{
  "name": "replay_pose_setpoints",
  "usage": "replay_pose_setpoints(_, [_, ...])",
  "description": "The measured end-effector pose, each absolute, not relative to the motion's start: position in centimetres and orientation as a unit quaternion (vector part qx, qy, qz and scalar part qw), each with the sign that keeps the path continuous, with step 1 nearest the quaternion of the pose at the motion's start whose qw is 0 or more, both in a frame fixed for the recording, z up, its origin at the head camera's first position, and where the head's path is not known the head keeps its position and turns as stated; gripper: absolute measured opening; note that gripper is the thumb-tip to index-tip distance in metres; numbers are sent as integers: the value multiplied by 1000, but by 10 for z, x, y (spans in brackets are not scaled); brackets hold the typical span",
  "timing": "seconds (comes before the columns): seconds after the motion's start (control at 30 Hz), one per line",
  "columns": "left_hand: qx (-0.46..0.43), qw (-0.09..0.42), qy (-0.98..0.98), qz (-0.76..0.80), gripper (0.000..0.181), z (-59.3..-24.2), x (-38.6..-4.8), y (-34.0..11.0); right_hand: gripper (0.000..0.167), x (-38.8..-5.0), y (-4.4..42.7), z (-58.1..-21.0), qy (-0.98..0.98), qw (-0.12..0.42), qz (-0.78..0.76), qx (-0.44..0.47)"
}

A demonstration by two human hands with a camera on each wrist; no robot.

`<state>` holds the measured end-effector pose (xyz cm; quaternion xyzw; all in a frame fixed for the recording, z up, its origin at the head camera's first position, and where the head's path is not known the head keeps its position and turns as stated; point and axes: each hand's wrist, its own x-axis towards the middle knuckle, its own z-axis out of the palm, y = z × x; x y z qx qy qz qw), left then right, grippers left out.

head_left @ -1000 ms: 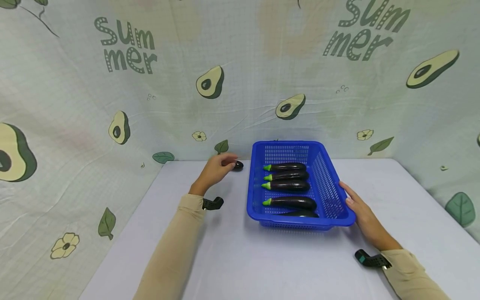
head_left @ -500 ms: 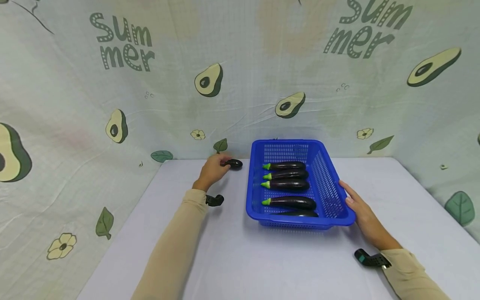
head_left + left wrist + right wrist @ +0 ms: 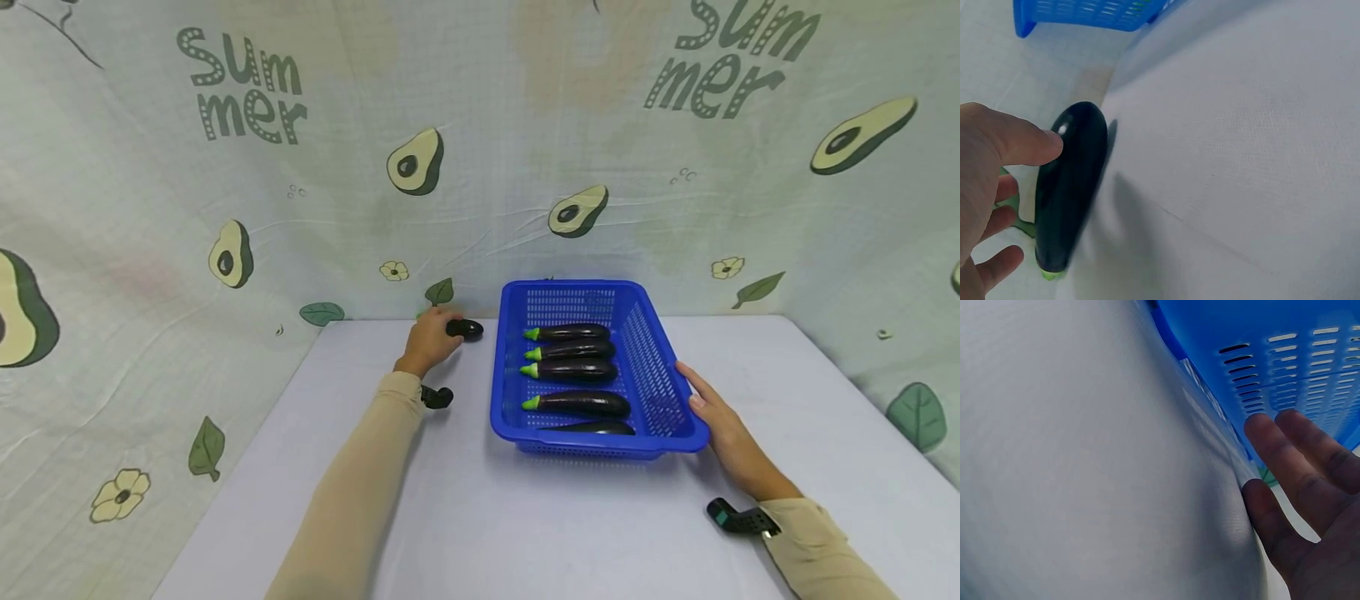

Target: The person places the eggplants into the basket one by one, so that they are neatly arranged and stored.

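A dark purple eggplant [image 3: 467,330] lies near the table's back edge, left of the blue basket. My left hand [image 3: 431,340] is over it; the left wrist view shows the thumb [image 3: 1041,147] overlapping the blunt end of the eggplant [image 3: 1072,187]. The other visible fingers spread beside it with a gap, and the index finger is hidden. My right hand [image 3: 723,429] rests against the right side of the blue plastic basket [image 3: 600,442]. Its fingers [image 3: 1297,465] extend towards the slotted wall [image 3: 1241,328]. Several eggplants [image 3: 577,370] lie crosswise inside, green stems to the left.
The white table [image 3: 525,533] reaches back to a hanging cloth [image 3: 480,108] printed with avocados and leaves. The basket stands right of the table's middle, a short way from the loose eggplant. Both wrists wear black camera mounts [image 3: 742,518].
My left hand has come down over the loose eggplant and shifted slightly, leaving more of its blunt end in sight. The right hand and the basket stay in place.
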<state>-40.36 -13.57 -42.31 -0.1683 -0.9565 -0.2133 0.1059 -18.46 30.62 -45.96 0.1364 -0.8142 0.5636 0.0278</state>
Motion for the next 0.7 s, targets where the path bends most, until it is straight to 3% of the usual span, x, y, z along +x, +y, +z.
replay_pose_setpoints(0.7, [-143,118,-966,-182,55,-445,-411,-126,54,-186,308,-461,-814,28,564,137])
